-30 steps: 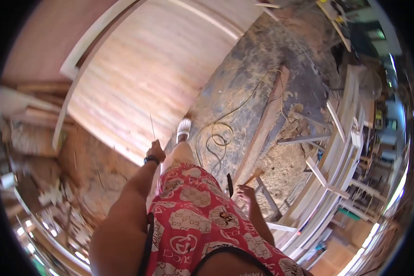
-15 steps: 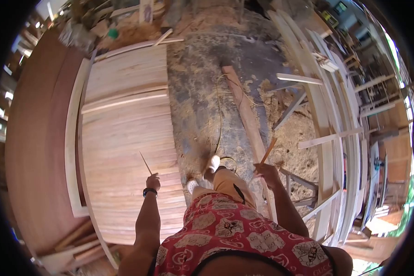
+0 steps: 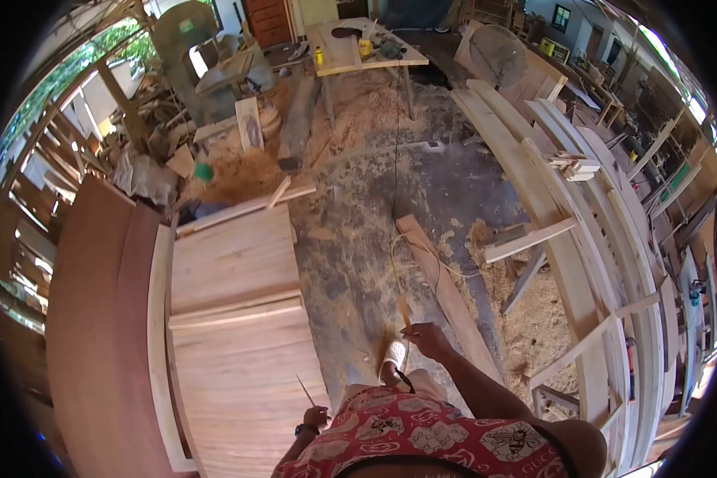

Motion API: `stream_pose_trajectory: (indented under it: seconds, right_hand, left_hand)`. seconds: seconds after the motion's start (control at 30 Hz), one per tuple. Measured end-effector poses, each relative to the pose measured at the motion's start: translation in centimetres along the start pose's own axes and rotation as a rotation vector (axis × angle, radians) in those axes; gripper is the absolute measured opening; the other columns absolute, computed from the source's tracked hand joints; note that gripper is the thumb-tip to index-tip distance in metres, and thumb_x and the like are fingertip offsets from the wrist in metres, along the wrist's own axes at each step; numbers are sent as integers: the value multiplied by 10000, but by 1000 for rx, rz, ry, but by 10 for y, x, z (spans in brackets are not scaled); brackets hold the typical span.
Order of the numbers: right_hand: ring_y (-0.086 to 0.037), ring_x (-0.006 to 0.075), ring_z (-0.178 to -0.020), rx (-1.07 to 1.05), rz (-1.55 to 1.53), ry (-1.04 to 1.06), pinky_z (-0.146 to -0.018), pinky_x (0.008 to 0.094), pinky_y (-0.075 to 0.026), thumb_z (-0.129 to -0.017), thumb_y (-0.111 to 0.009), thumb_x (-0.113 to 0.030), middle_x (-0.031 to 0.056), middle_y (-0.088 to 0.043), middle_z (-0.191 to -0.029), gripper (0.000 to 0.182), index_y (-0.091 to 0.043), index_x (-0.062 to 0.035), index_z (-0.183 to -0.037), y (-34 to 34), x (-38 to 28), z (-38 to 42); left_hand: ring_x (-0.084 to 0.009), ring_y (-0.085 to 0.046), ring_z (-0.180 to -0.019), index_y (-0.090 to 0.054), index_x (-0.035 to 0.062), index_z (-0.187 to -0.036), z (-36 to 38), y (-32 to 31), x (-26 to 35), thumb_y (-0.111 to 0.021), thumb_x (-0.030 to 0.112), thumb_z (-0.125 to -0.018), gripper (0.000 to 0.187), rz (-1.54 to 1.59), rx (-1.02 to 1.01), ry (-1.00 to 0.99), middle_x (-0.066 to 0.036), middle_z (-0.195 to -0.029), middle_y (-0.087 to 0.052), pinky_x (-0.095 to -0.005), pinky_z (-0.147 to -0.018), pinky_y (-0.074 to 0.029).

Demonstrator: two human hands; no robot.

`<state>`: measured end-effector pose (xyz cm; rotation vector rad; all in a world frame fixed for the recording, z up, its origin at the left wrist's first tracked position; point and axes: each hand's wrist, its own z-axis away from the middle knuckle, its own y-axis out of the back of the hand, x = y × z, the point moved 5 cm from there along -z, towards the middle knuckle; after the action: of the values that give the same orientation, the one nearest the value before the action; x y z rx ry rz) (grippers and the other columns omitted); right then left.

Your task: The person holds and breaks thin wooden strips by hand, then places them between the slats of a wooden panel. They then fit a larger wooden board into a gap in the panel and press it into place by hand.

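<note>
My left hand (image 3: 316,416) is closed around one end of a thin, pointed stick (image 3: 303,388), which angles up and away over a pale plank panel (image 3: 239,374). A dark watch is on that wrist. In front of my body, my right hand (image 3: 429,341) grips a short, narrow, orange-brown wooden strip (image 3: 404,309), its free end directed forward above the floor. The exact kind of either piece is too small to tell. One white shoe (image 3: 393,350) shows below my right hand.
A long board (image 3: 446,291) and a cable (image 3: 396,259) lie on the dusty floor (image 3: 350,199). To the right, long planks (image 3: 570,319) rest on supports. A reddish-brown panel (image 3: 95,334) stands left. Ahead is a wooden worktable (image 3: 338,56) with yellow containers; a round fan (image 3: 498,56) stands beyond.
My view has tilted up, bringing the worktable and fan into sight. My right hand has swung inward across my front with its strip. The left hand appears lower and nearer my body.
</note>
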<state>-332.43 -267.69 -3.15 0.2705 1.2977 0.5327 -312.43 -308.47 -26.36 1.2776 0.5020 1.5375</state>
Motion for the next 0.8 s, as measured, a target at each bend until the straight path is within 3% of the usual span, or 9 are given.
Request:
stream_pose_trajectory:
  seconds: [0.03,0.17,0.2,0.23,0.3,0.43,0.5,0.67,0.8]
  right_hand:
    - [-705,197,-863,-26,50,73,-786,335,-528,-882,-696,-185,135,-737,-942,236,-725,-50,-1073,1,-4,-26]
    - [-711,204,-858,-134,291,0,-779,339,-534,-920,-635,-151,124,-733,-947,230,-704,-53,-1115,11,-42,-102]
    - [-695,252,-795,-123,155,71,-729,373,-522,-910,-629,-182,151,-710,-902,244,-699,-64,-1113,9,-43,-122]
    - [-678,301,-731,-107,19,142,-678,407,-510,-901,-624,-213,177,-687,-857,260,-694,-76,-1111,9,-47,-140]
    - [-673,303,-733,-125,-17,180,-685,404,-512,-893,-630,-215,173,-690,-872,260,-699,-84,-1107,9,-62,-165]
    - [-669,298,-735,-270,32,331,-697,395,-515,-886,-638,-216,165,-694,-867,253,-711,-101,-1099,-6,-73,-212]
    - [-698,263,-761,-406,37,244,-718,383,-532,-892,-652,-247,150,-712,-871,260,-718,-82,-1081,-9,-81,-232]
    - [-716,180,-773,-486,-121,112,-743,342,-553,-921,-626,-251,91,-735,-854,270,-720,-28,-1040,10,-100,-296]
    - [-714,191,-784,-404,-12,-79,-743,352,-552,-904,-624,-230,95,-737,-898,227,-732,-50,-991,57,-85,-351]
  left_hand:
    - [-259,-711,-830,-739,140,-971,-7,-1,-11,-680,161,-743,236,896,-29,351,-74,-895,-739,-358,-754,-580]
    - [-213,-705,-710,-756,98,-946,-87,58,18,-654,164,-813,180,-42,189,-150,-93,-960,-732,-329,-660,-584]
    - [-220,-699,-674,-757,87,-963,-106,82,33,-639,136,-817,194,-33,196,31,-101,-926,-734,-321,-628,-578]
    - [-191,-697,-675,-748,67,-1026,-125,115,49,-653,157,-832,234,321,244,225,-93,-903,-742,-318,-618,-567]
    - [-150,-671,-656,-727,29,-1076,-166,154,76,-659,228,-888,283,705,192,283,-79,-870,-742,-292,-608,-548]
    - [-130,-657,-682,-723,5,-1059,-247,252,162,-680,291,-901,330,921,116,240,-96,-844,-736,-280,-639,-529]
    - [-82,-600,-648,-726,-3,-1042,-288,288,191,-692,298,-916,329,1058,190,174,-55,-787,-705,-242,-618,-502]
    - [-71,-569,-629,-710,3,-902,-405,323,193,-695,251,-918,249,1127,129,104,-20,-705,-645,-241,-563,-444]
    - [-64,-505,-586,-640,33,-771,-500,385,174,-653,136,-914,177,1277,178,55,16,-648,-563,-245,-524,-386]
